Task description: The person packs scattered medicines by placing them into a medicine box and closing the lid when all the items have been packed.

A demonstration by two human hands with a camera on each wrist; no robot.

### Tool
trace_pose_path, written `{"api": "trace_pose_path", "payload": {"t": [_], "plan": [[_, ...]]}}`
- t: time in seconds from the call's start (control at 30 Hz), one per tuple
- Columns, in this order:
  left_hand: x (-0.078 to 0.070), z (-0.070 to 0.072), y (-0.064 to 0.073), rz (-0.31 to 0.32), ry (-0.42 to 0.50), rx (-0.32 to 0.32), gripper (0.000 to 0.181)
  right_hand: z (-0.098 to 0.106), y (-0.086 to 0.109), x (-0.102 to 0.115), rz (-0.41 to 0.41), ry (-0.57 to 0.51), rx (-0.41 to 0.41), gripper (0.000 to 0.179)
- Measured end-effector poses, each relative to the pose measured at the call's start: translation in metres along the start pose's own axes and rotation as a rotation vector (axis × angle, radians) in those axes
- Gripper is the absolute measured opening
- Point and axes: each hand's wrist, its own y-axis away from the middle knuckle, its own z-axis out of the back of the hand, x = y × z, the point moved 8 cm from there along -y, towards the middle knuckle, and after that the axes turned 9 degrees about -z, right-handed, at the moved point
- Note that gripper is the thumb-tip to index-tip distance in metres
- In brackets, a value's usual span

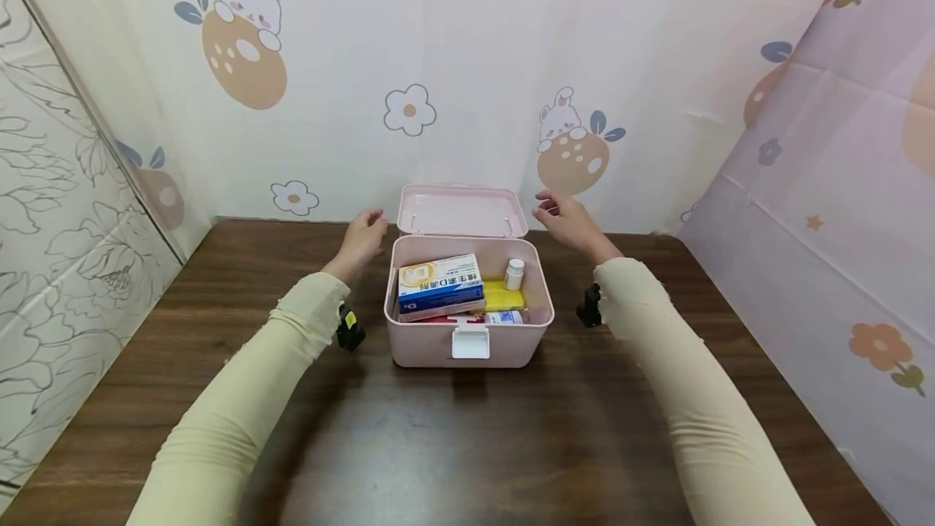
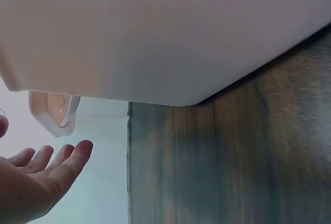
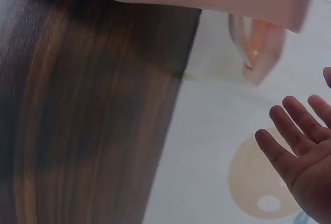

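Observation:
A pink plastic box (image 1: 424, 347) stands on the table with its lid (image 1: 463, 213) tipped back. Inside lie a blue and white medicine carton (image 1: 441, 282), a yellow packet (image 1: 504, 297) and a small white bottle (image 1: 514, 274); a second white bottle (image 1: 504, 317) lies near the front wall. My left hand (image 1: 361, 240) hovers beside the box's back left corner, fingers relaxed, holding nothing. On the other side, my right hand (image 1: 572, 226) is spread near the lid's right edge, apart from it. Both wrist views show loose fingers close to the box's side, near the lid.
The box rests on a dark wooden table (image 1: 409, 445). Behind it hangs a pale curtain (image 1: 467, 47) printed with rabbits and flowers, close to the raised lid. More printed cloth (image 1: 825, 209) borders the right side, and a floral panel (image 1: 58, 209) the left.

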Motion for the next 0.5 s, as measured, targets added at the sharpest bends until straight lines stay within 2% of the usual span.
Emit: {"api": "trace_pose_path", "payload": {"t": [0.2,0.4,0.5], "plan": [[0.008,-0.009,-0.013,0.049,0.066,0.052,0.054,-0.021,-0.011,-0.013,-0.098,-0.064,0.065,0.05],[0.015,-0.013,-0.022,0.084,0.14,0.085,0.047,-0.045,-0.022,-0.021,-0.191,-0.355,0.167,0.05],[0.015,-0.014,-0.027,0.086,0.16,0.09,0.047,-0.049,-0.026,-0.025,-0.24,-0.414,0.164,0.048]]}}
